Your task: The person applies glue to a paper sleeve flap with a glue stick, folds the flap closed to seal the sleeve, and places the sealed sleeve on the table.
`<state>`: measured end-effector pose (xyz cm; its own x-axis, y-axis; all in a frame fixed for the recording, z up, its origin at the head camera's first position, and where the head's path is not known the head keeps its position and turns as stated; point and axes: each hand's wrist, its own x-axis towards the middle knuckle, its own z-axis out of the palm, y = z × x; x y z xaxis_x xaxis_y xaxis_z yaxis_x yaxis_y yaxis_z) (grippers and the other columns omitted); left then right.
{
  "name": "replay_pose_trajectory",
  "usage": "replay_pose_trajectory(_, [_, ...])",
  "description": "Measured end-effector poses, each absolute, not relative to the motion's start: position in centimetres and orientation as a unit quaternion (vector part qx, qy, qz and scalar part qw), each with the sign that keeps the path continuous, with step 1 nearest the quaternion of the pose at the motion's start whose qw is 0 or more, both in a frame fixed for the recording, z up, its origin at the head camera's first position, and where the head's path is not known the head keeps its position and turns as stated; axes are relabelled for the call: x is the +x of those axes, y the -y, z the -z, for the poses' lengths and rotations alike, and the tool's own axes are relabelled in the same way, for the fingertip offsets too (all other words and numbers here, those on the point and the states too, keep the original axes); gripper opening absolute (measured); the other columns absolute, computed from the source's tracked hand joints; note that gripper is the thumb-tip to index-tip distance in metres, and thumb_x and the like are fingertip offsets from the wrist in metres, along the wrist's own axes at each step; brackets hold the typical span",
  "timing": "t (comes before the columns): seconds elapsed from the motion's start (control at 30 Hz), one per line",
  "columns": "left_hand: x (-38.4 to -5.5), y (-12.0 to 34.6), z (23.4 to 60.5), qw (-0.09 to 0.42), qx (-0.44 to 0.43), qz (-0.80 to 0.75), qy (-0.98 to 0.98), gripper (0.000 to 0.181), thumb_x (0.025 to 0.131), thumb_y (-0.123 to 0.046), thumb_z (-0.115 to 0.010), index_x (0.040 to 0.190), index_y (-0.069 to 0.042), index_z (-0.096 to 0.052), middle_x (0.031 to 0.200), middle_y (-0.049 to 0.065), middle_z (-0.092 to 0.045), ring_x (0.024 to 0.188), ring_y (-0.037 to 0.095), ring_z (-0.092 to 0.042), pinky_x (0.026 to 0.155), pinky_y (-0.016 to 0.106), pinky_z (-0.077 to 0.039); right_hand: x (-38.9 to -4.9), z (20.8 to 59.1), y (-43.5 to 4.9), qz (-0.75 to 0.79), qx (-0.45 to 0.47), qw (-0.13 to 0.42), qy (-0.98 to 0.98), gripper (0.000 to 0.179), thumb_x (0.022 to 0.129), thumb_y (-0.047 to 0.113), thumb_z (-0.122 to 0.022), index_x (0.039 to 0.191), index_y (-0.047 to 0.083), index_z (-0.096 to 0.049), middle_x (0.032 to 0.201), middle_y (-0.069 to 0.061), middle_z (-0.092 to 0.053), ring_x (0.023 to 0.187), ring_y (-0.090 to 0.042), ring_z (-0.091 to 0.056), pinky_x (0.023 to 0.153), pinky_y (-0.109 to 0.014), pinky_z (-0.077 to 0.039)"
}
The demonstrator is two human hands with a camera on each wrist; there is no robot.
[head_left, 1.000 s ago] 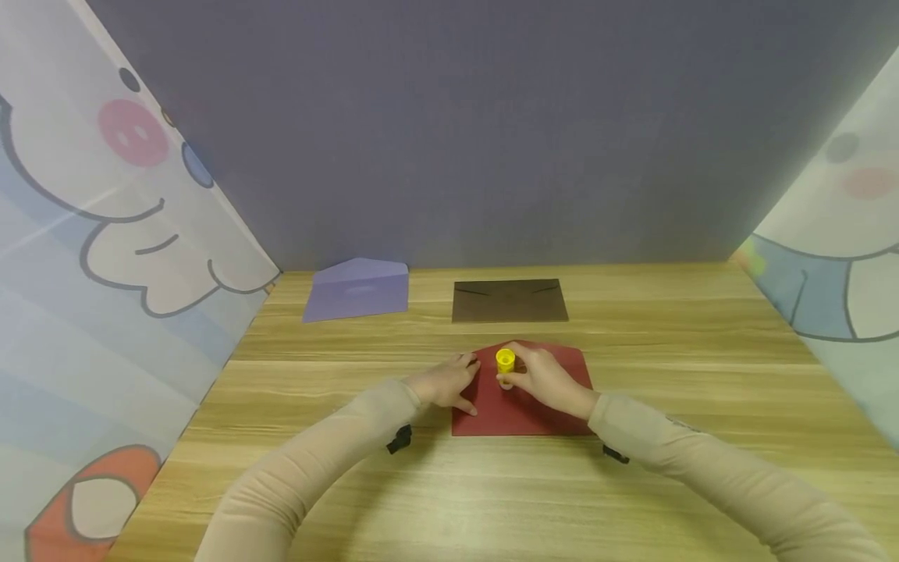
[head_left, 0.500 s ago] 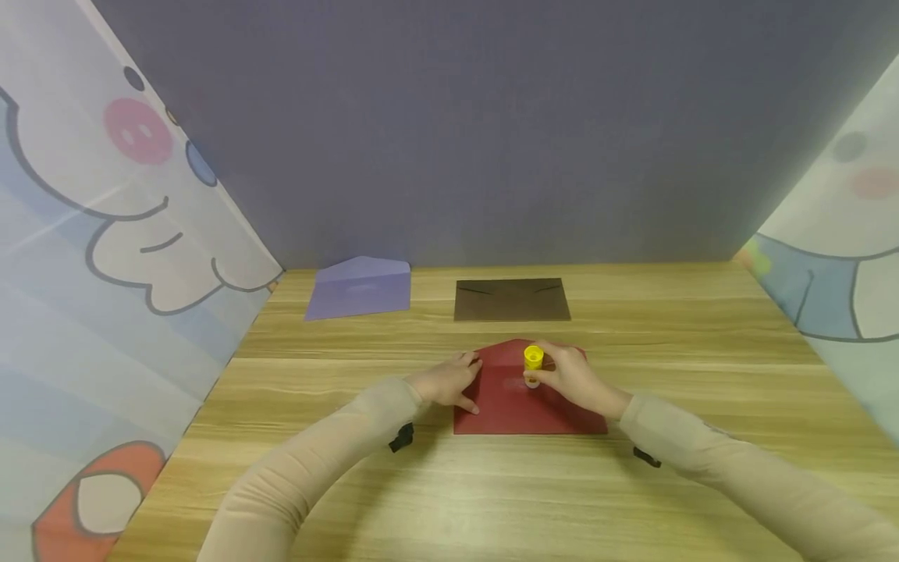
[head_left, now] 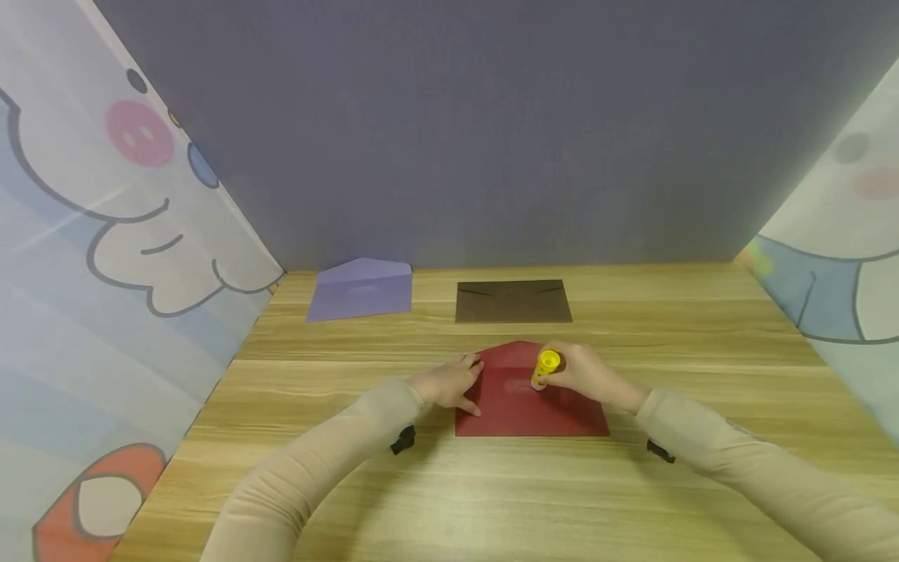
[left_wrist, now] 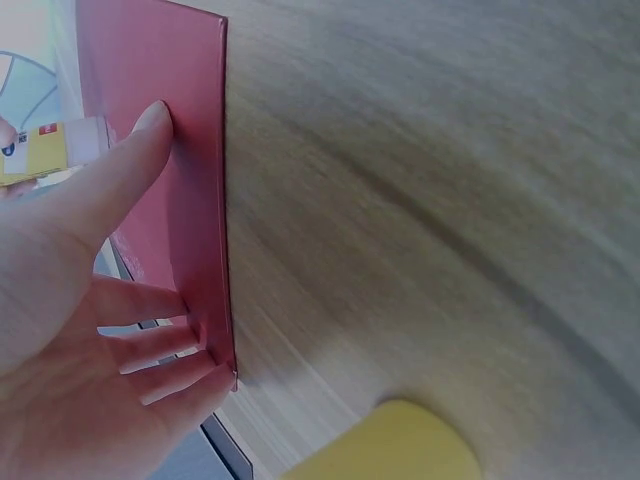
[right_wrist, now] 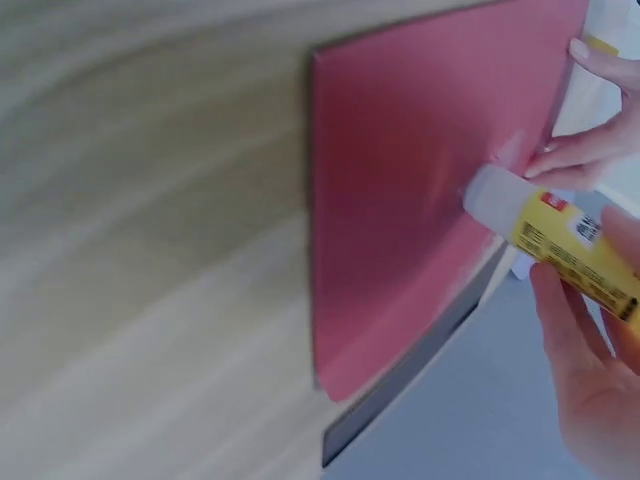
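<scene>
A red envelope point(head_left: 520, 414) lies on the wooden table with its pointed flap folded out toward the back. My right hand point(head_left: 590, 375) grips a yellow glue stick point(right_wrist: 570, 245), its white end down against the envelope right of the middle. The stick leans slightly in the head view. A pale smear of glue point(head_left: 518, 385) shows on the red paper just left of the stick. My left hand point(head_left: 449, 382) rests on the envelope's left edge, fingers spread, with the thumb point(left_wrist: 150, 130) pressing on the paper.
Behind the red envelope lies a dark brown envelope point(head_left: 514, 303). To its left is a purple envelope point(head_left: 361, 295) with its flap folded out. A grey wall point(head_left: 449, 140) closes off the table's back, with cartoon-print panels at both sides.
My right hand has moved the glue stick rightward across the envelope and now tilts it; the pale smear behind it shows more plainly. My left hand has stayed in place.
</scene>
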<state>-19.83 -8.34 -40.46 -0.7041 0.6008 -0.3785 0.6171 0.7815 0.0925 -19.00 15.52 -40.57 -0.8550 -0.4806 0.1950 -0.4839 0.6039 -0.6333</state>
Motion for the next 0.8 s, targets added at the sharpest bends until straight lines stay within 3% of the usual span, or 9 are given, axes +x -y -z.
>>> replay_pose_trajectory(0.23, [-19.8,8.4,40.4,0.194,0.330,0.025,-0.923,0.085,0.076,-0.046,-0.062,0.136,0.003,-0.027,0.141,0.014,-0.023,0.128,0.024,-0.024,0.104,0.028,-0.027,-19.4,39.4,-15.9,-0.295,0.334,0.012,0.895,0.024,0.065,0.002,-0.074,0.084,-0.001,-0.059,0.082,-0.007,-0.060,0.066,-0.013,-0.050,0.055,-0.019,-0.046])
replay_pose_trajectory(0.43, [-19.9,8.4,40.5,0.197,0.328,0.025,-0.923,0.085,0.076,-0.046,-0.062,0.137,0.002,-0.026,0.142,0.014,-0.021,0.129,0.024,-0.022,0.104,0.029,-0.026,-19.4,38.2,-16.1,-0.124,0.415,0.040,0.900,0.022,0.064,0.003,-0.076,0.078,0.003,-0.059,0.079,-0.006,-0.056,0.064,-0.016,-0.056,0.056,-0.025,-0.049])
replay_pose_trajectory(0.63, [-20.0,8.4,40.6,0.194,0.330,0.026,-0.923,0.085,0.077,-0.046,-0.062,0.137,0.003,-0.025,0.142,0.014,-0.021,0.130,0.025,-0.021,0.104,0.029,-0.025,-18.6,38.3,-16.2,0.073,0.463,0.153,0.870,0.024,0.056,-0.002,-0.077,0.072,0.002,-0.060,0.071,-0.007,-0.053,0.061,-0.019,-0.052,0.052,-0.027,-0.045])
replay_pose_trajectory(0.8, [-19.9,8.4,40.7,0.191,0.330,0.030,-0.924,0.085,0.076,-0.046,-0.062,0.137,0.002,-0.026,0.141,0.014,-0.022,0.128,0.024,-0.023,0.104,0.028,-0.026,-18.1,39.4,-16.4,0.145,0.466,0.231,0.842,0.024,0.052,-0.002,-0.078,0.066,0.004,-0.059,0.067,-0.005,-0.051,0.065,-0.019,-0.049,0.053,-0.026,-0.039])
